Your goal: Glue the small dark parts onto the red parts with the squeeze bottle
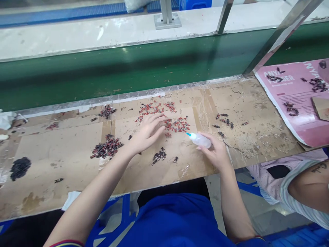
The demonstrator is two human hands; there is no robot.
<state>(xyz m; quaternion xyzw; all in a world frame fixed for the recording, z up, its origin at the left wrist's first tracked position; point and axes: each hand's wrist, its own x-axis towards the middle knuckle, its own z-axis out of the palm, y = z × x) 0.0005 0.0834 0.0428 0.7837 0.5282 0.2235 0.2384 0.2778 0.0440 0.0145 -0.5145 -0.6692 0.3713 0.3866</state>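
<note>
My right hand is wrapped round a small translucent squeeze bottle with a blue nozzle tip, which points left at a scatter of small red pieces. Over the left side of that scatter, my left hand reaches with its fingers stretched out; some pieces lie partly hidden beneath the fingertips. More red pieces lie just beyond it. A little cluster of dark assembled pieces sits nearer to me, between the two hands. Left of my left forearm is a heap of dark and red pieces.
Cardboard covers the bench. A black pile lies far left; dark pieces lie right of the bottle. Behind runs a green belt. A slanted metal post and pink sheet stand right, near another person's arm.
</note>
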